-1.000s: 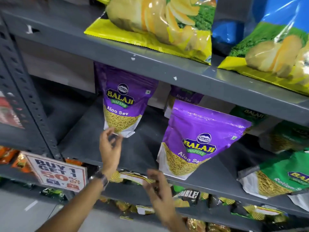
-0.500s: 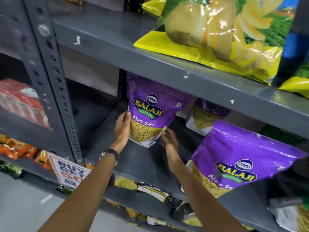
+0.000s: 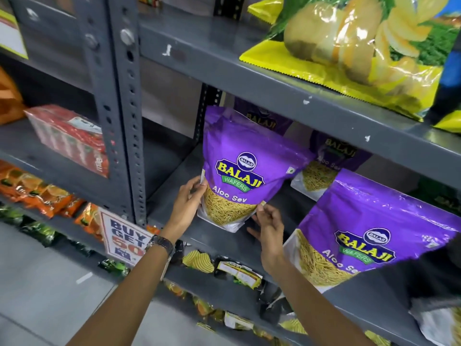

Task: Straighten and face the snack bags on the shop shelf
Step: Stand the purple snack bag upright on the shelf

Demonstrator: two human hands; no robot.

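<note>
A purple Balaji Aloo Sev bag stands upright on the grey middle shelf, label facing me. My left hand grips its lower left edge, and my right hand holds its lower right corner. A second purple Aloo Sev bag leans forward at the shelf's front right. More purple bags stand behind, partly hidden under the shelf above.
Large yellow crisp bags overhang the upper shelf. A perforated grey upright post stands left, with a "Buy 1 Get" sign below. Red packs and orange sachets fill the left bay. Small packets line the lower shelf.
Both hands rose from the shelf's front edge to the left purple bag and took its lower corners. The bag now sits closer to the front, and my view moved left.
</note>
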